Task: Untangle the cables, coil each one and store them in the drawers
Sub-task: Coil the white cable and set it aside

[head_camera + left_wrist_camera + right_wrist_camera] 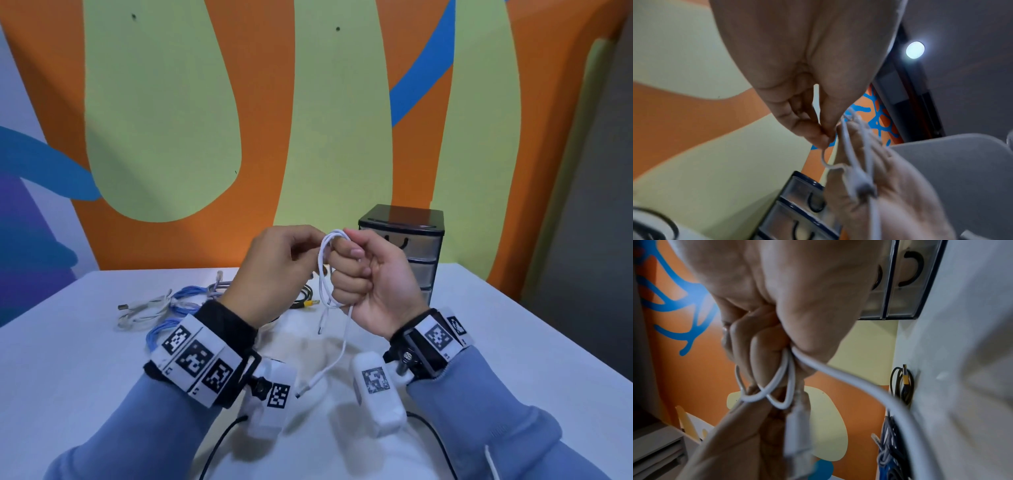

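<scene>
White tabletop [513, 325] under a painted orange-and-green wall carries a small black-framed translucent drawer unit [407, 246]. Directly before it, the right hand [373, 284] fists a thin white cable's [323, 270] loops, anchoring the coil, while left hand [274, 270] fingertips pinch a strand, apparently feeding another turn. Remaining blue, white and black cables [171, 308] lie tangled left of the unit.

Smooth white plastic-sheathed cable [324, 270]; glossy black-topped drawer unit [401, 219] with translucent plastic fronts; matt table [513, 325].
</scene>
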Available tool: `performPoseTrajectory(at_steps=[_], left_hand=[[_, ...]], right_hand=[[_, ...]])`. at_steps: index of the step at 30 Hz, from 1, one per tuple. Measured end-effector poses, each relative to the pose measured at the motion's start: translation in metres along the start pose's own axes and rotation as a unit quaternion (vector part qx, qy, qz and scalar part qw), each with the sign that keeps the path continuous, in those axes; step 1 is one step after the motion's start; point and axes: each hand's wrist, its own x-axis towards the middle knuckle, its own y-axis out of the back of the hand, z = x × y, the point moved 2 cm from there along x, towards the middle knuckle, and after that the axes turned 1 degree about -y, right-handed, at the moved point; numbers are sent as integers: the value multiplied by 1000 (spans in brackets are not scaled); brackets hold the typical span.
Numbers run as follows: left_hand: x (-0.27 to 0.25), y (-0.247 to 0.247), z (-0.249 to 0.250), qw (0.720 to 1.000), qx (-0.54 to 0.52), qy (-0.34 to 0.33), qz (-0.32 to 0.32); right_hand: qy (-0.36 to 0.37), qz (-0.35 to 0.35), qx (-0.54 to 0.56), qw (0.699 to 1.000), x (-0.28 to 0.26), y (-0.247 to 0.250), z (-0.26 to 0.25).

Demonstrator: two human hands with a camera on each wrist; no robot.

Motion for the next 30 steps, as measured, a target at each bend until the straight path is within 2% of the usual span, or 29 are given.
performPoseTrajectory(at_steps=[4,8,16,20,22,25,30], left_hand=[[-1,-3,3,982,-167,89,-25],[0,-4,2,962,-234,138,-1],[-3,-6,-1,981,-180,69,22],[-5,-5,8,965,-251,75,5],[-6,-6,10,963,-261,68,-10],[-8,-7,8,978,-201,53,31],[-7,-6,8,992,-105,8,71]], right_hand=[[21,11,6,1000,4,1,1],[40,36,1,999,5,2,-1],[64,121,-49,989,7,9,-2],[106,167,-76,977,10,17,-1],[128,189,-132,965,11,21,1],[142,197,-225,944,14,23,6],[119,194,-240,944,13,21,9]])
